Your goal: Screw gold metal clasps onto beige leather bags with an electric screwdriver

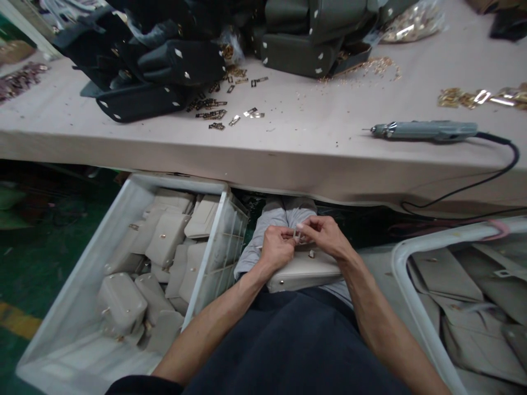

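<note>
White crate [236,241] of beige bags [167,238] on the left, then the left hand [276,249], pinched on a small pale fitting [297,235]. That bit's right by the far edge of the beige bag [304,274] on the lap [267,219], whose long axis runs side to side. Right hand [329,236] is about as close, fingertips at the fitting, can't tell if gripping. Grey driver [432,130] lies near the desk [304,131]'s front edge.

The held piece [297,235] is too small to make out — the rightmost bin [401,269] cut off
</note>
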Available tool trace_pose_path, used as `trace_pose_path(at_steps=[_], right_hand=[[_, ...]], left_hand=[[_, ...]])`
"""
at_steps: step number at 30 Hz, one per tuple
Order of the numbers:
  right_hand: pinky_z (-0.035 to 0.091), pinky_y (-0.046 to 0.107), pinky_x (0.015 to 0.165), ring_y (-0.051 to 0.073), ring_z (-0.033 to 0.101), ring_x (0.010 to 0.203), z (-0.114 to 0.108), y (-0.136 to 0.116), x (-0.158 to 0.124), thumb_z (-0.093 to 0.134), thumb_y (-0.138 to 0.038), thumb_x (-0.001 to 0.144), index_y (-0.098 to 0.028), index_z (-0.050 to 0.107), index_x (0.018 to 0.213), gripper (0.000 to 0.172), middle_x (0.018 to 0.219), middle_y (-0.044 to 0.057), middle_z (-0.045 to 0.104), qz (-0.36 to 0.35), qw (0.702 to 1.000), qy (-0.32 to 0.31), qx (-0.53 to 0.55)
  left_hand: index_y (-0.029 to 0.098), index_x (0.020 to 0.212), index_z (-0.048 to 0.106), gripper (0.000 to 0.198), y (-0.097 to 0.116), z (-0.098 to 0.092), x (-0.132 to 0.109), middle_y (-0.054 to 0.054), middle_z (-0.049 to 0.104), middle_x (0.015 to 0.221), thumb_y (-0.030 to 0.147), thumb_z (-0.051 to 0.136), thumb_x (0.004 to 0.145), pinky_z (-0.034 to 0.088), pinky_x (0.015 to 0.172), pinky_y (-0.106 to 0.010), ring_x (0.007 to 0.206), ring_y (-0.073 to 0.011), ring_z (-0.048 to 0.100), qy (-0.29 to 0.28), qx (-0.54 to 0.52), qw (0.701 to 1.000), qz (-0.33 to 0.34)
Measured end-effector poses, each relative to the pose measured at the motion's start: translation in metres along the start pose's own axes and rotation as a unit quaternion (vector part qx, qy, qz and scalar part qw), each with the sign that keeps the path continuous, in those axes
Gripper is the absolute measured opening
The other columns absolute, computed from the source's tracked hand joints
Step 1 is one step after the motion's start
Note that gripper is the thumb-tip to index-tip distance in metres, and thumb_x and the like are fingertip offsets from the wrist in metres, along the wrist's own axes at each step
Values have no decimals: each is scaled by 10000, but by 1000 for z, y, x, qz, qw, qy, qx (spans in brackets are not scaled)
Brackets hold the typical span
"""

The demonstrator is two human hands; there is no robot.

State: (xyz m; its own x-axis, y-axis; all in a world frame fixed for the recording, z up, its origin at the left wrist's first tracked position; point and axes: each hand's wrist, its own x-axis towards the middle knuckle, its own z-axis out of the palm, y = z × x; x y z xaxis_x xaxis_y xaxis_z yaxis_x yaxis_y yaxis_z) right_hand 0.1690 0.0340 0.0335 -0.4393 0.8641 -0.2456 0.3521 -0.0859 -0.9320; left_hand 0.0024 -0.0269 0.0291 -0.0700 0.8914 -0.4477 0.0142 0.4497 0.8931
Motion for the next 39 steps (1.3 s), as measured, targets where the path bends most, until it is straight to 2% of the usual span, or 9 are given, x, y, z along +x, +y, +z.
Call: trace_pose_path(at_steps=[3, 7, 12, 16, 21, 24, 28, 33, 39], right_hand=[[415, 275, 560, 173, 592, 618, -1, 5, -1, 734, -454, 863, -166, 711, 783, 299, 699, 40, 678, 6, 1000, 10, -15], [421, 273, 537, 179, 598, 584, -1, 8, -2, 730, -422, 847, -163, 719, 780, 268, 650, 39, 667, 31, 999, 10, 31], [462, 281, 566, 190, 634, 614, 0, 10, -2, 721, -413, 851, -167, 718, 783, 255, 670, 46, 689, 22, 999, 13, 39], [438, 274, 555, 183, 617, 612, 2, 11, -2, 701, -411, 859, -167, 719, 781, 257, 670, 43, 681, 15, 1000, 25, -6], [407, 267, 530, 171, 581, 584, 5, 9, -3, 688, -428, 873, -177, 712, 784, 267, 657, 28, 660, 15, 999, 11, -32], [404, 266, 537, 168, 575, 592, 5, 11, -2, 688, -437, 877, -175, 700, 776, 281, 660, 28, 655, 13, 999, 20, -34], [410, 263, 552, 167, 579, 612, 4, 12, -1, 692, -443, 879, -168, 693, 766, 298, 675, 34, 664, 11, 999, 28, -18], [438, 253, 551, 172, 626, 605, 5, 2, -4, 684, -452, 889, -165, 683, 789, 304, 672, 30, 672, -8, 1000, 11, 2], [399, 261, 525, 163, 604, 562, 6, 1, -2, 658, -437, 916, -167, 708, 755, 319, 648, 27, 668, -39, 997, 34, -50]], left_hand=[[146, 770, 805, 109, 1, -2, 0, -10, 614, 526, 213, 721, 784, 323, 416, -212, 398, -106, 488, -37, 16, 999, 7], [124, 826, 804, 141, 4, -2, 0, 1, 574, 473, 193, 687, 790, 310, 371, -207, 337, -98, 449, -61, 18, 998, -6], [115, 820, 817, 171, -2, 1, 6, -70, 738, 664, 103, 679, 719, 420, 455, -202, 491, -137, 617, -23, -3, 1000, 13], [117, 777, 807, 113, -7, 1, 9, -96, 770, 727, 121, 750, 680, 520, 572, -232, 654, -199, 718, 2, -24, 1000, 8], [118, 675, 716, 250, -6, 1, 5, -54, 697, 604, 267, 906, 609, 374, 413, -190, 455, -117, 575, 9, -52, 999, -1], [103, 786, 730, 260, -1, 1, 0, -30, 681, 614, 269, 883, 658, 308, 341, -187, 342, -65, 457, -20, -61, 998, -10], [75, 947, 732, 182, 5, 2, -2, -79, 727, 682, 181, 728, 800, 376, 331, -183, 375, -119, 582, -64, -40, 996, -41], [85, 872, 709, 98, 7, 3, 3, -9, 611, 464, 56, 618, 852, 401, 342, -168, 324, -115, 526, -56, 4, 996, -72], [74, 884, 690, 111, 18, 8, -2, -31, 670, 569, 14, 597, 881, 458, 369, -177, 381, -126, 599, -39, -48, 993, -99]])
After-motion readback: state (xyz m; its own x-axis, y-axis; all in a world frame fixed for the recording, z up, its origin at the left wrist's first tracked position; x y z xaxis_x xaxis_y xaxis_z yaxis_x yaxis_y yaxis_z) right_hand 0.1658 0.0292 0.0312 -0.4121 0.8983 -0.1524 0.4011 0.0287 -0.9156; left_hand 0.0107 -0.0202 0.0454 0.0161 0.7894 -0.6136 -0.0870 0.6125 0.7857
